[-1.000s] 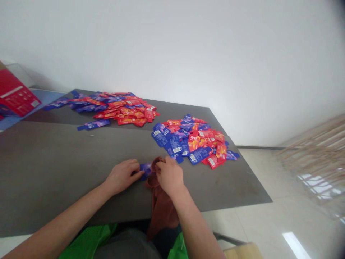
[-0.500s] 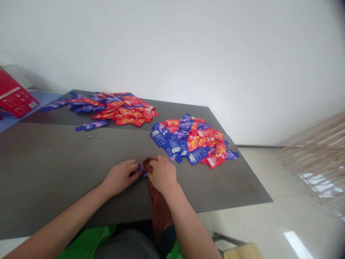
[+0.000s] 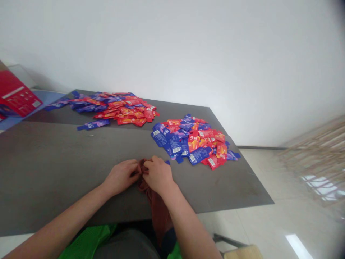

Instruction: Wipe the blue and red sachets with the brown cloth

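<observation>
Both hands meet low over the table's near part, at a bunched reddish-brown cloth (image 3: 160, 212) that trails down over the table edge to my lap. My left hand (image 3: 122, 177) has its fingers closed on the cloth's left side. My right hand (image 3: 158, 174) grips the same cloth from the right, fingers curled into it. A small blue corner (image 3: 168, 162), likely a packet's, peeks out past the right hand; the rest is hidden. Just beyond the hands lies a heap of red and blue flat packets (image 3: 194, 143), some with barcodes showing.
A second heap of red and blue packets (image 3: 121, 108) lies farther back to the left, with one blue packet (image 3: 94, 125) apart from it. A red printed box (image 3: 17, 95) stands far left. The grey table (image 3: 59, 162) meets a white wall (image 3: 172, 54). A wooden-topped stool (image 3: 242, 252) is below right.
The cloth has been bunched further between my fingers, and my right hand has shifted slightly left. The blue piece between the hands is now covered; a blue corner shows right of them.
</observation>
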{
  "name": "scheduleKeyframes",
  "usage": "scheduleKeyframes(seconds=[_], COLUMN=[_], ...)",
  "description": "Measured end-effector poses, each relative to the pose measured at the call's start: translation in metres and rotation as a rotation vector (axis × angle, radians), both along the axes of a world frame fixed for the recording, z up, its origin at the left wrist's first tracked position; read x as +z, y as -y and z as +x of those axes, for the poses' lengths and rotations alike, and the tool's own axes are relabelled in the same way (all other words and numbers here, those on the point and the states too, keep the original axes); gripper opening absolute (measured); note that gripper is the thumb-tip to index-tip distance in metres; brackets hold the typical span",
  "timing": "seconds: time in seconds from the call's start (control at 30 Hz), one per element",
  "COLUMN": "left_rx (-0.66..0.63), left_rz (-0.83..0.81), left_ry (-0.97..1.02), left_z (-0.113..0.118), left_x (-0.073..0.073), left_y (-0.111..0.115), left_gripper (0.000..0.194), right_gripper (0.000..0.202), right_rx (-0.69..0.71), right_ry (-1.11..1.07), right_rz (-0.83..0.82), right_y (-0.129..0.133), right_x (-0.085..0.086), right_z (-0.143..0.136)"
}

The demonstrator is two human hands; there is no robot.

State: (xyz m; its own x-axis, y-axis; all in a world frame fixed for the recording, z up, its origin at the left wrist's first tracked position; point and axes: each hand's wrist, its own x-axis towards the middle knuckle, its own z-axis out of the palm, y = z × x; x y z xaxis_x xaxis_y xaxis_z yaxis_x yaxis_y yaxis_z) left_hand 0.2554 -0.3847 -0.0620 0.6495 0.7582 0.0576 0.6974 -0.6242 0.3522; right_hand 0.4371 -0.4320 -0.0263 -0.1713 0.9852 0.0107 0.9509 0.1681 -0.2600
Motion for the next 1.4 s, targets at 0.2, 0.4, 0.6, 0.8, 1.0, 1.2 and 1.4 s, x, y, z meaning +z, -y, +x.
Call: scheduleKeyframes(seconds=[0.2,0.4,0.6,0.8,1.0,1.2,1.4], left_rx=[-0.003,0.0,-0.004,0.011,0.008,0.014,0.013], left_rz=[0.019,0.034,0.043,0.061,0.046,0.071,0.052], left_ry=[-0.008,-0.018,-0.034,-0.054,-0.039,-0.051,-0.055], left_z=[0.001,0.002,0.001,0.004,0.004,0.006,0.006], left_x=[0.001,0.0,-0.001,0.003,0.002,0.002,0.004], left_y=[-0.001,-0.001,-0.002,-0.001,0.0,0.001,0.002], left_gripper=[0.033,0.028,0.03,0.035,0.017,0.03,0.03], right_gripper=[0.01,0.016,0.016,0.018,0.015,0.012,0.012], right_rx=[-0.359,-0.167,-0.24,-0.36,-0.039,-0.336,-0.449], right_ry=[0.096,0.04,-0.001,0.068,-0.005,-0.006,0.048], right_rz=[-0.078,0.098,-0.006,0.034,0.074,-0.06,-0.02], right_y=[0.002,0.005,-0.009,0.002,-0.002,-0.003,0.005], right_x=[0.004,0.014,-0.005,0.008,-0.001,-0.008,0.004], right_z=[0.072,0.024,0.024,0.054,-0.003,0.055,0.071])
